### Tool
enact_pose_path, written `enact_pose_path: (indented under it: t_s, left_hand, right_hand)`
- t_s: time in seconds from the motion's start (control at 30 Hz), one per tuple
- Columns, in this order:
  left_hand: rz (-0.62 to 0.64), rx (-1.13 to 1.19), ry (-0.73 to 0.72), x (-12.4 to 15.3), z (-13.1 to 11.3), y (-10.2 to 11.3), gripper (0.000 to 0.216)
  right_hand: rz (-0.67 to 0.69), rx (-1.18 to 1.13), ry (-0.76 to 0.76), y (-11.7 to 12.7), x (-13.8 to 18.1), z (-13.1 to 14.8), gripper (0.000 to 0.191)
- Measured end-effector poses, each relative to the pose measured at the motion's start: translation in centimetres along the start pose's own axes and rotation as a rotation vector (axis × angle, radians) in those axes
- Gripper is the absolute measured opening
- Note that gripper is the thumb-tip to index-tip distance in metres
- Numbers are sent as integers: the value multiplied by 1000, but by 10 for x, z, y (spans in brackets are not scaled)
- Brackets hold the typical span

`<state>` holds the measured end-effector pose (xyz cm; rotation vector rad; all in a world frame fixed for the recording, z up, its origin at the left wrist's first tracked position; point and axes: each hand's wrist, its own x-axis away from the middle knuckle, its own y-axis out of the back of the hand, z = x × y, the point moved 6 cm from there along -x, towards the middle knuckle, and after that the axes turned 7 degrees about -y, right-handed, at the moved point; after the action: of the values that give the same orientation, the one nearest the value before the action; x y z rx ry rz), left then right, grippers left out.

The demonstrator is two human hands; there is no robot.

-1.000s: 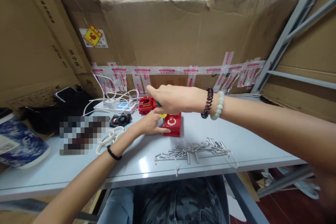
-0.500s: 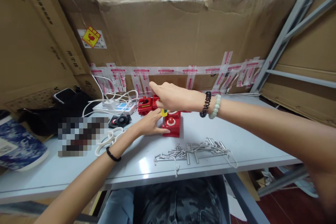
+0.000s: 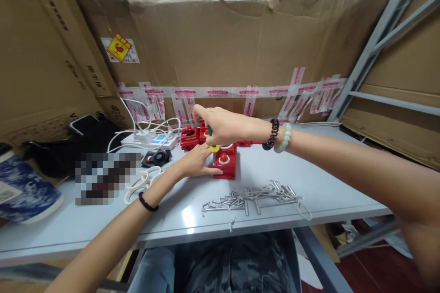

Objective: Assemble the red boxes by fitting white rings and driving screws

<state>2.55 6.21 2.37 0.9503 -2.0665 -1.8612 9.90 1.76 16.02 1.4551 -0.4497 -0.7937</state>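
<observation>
A red box point(image 3: 229, 172) with a round red knob point(image 3: 223, 157) on a white ring sits on the grey-white table. My left hand point(image 3: 196, 161) grips the box from its left side, the thumb along its front edge. Above it, my right hand point(image 3: 225, 127) is closed around a screwdriver point(image 3: 215, 149) with a green and yellow handle. The screwdriver stands upright, its shaft pointing down at the left edge of the box; the tip's exact contact is hard to see. More red units point(image 3: 189, 138) lie behind, partly hidden by my hands.
Loose screws point(image 3: 233, 199) and metal rods point(image 3: 271, 192) lie near the table's front edge. Left are white rings point(image 3: 144, 178), a small black fan-like part point(image 3: 158, 158), a power strip point(image 3: 165, 141) with cables and a blue-white container point(image 3: 27, 187). Cardboard point(image 3: 220, 46) walls the back.
My right hand has turned slightly on the screwdriver, and more of its green handle shows. My left hand and the red box have stayed in place.
</observation>
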Motion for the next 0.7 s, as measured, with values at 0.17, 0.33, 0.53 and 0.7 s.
enact_pose_path:
  t_s: [0.17,0.33,0.53,0.7]
  left_hand:
    - [-6,-36,-9,0,0,0,73]
    - [3,-26,-4,0,2,-2,79]
    - [-37,-48,-38,0,3,-2,75]
    - [-53,-47,-29,1,3,-3,80]
  right_hand:
    - [-57,55,-33,1,2,-3,25]
    - [-31,-9,15,-2,2,-2,43]
    - [-91,97,-38,-1,2,-5,48]
    - [-89,179,-135,1,3,-10,28]
